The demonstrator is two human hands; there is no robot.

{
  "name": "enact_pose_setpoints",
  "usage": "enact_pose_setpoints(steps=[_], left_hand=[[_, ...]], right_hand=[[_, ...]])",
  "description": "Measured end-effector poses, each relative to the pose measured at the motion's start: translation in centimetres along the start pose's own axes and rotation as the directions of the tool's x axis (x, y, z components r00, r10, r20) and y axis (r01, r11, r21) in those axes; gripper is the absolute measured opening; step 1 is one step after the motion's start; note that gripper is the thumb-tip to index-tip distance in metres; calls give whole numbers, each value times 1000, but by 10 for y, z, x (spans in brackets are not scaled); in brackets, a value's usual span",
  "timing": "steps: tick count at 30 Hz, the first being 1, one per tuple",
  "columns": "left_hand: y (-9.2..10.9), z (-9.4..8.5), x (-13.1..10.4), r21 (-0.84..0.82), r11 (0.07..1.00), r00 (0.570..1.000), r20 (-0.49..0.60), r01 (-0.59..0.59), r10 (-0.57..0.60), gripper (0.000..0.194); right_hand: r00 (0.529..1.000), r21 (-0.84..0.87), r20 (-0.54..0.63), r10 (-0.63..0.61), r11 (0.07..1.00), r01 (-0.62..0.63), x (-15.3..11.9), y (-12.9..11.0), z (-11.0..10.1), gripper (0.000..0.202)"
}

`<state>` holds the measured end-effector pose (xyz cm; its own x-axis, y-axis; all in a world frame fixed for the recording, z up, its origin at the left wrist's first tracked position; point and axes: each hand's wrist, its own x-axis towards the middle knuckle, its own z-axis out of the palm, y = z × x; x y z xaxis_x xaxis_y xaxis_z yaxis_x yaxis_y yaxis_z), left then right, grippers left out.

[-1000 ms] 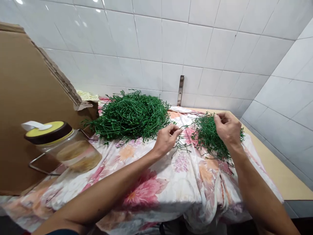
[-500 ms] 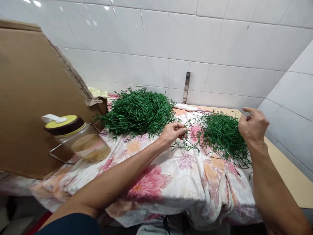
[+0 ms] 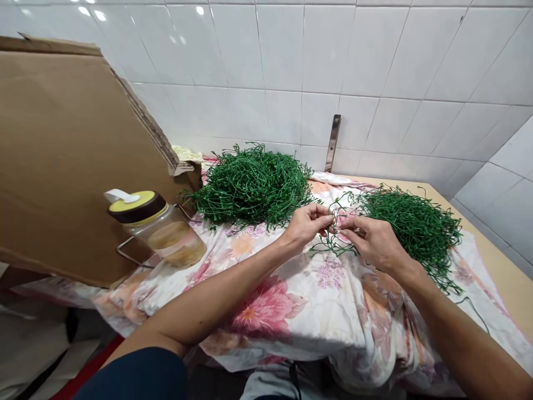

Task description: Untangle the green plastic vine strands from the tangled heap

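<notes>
Thumb and fingers of my left hand [image 3: 312, 223] pinch a few thin green artificial stems [image 3: 335, 244] over the cloth. My right hand [image 3: 372, 239] has its fingertips pinched together close beside the left ones, at the same stems; what exactly sits between them is too small to make out. Behind my left hand lies a large tangled pile of green stems [image 3: 254, 186] with small knobbed tips. A second, flatter pile of stems [image 3: 416, 222] spreads just beyond my right hand and forearm.
A floral cloth [image 3: 266, 311] covers much of the tan table [image 3: 516, 278]. On the left, a cardboard box [image 3: 62, 166] stands behind a jar [image 3: 175, 239] with a yellow and brown lid and a wire handle. A metal bracket [image 3: 333, 143] is on the white tiled wall [image 3: 283, 50].
My right hand has come down and left from above the right pile to meet my left hand at the stems. The left hand keeps its pinch. The view has shifted slightly.
</notes>
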<state>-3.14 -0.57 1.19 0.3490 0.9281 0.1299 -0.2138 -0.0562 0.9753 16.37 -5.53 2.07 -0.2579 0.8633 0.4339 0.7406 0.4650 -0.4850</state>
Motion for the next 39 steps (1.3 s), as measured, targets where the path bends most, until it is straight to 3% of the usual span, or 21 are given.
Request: enact_pose_setpoints(steps=[12, 21, 27, 31, 35, 39], left_hand=[[-4, 0, 1, 144, 988, 998, -15, -50, 53, 18], [1, 1, -2, 99, 992, 996, 35, 78, -82, 20], [-1, 0, 1, 45, 997, 998, -13, 57, -57, 27], [-3, 1, 1, 56, 998, 999, -45, 19, -17, 31], [-9, 1, 2, 65, 998, 997, -82, -3, 8, 29], [-14, 1, 4, 91, 995, 993, -108, -36, 45, 28]], right_hand=[[999, -26, 5, 33, 999, -33, -1, -5, -3, 13], [997, -113, -64, -44, 993, 37, -1, -2, -8, 12], [999, -69, -30, -44, 997, 42, -2, 4, -2, 11], [999, -131, -12, -41, 991, 39, -3, 9, 7, 13], [996, -179, -80, -49, 983, 34, -4, 6, 11, 15], [967, -97, -253, -40, 995, 16, -3, 0, 1, 16]])
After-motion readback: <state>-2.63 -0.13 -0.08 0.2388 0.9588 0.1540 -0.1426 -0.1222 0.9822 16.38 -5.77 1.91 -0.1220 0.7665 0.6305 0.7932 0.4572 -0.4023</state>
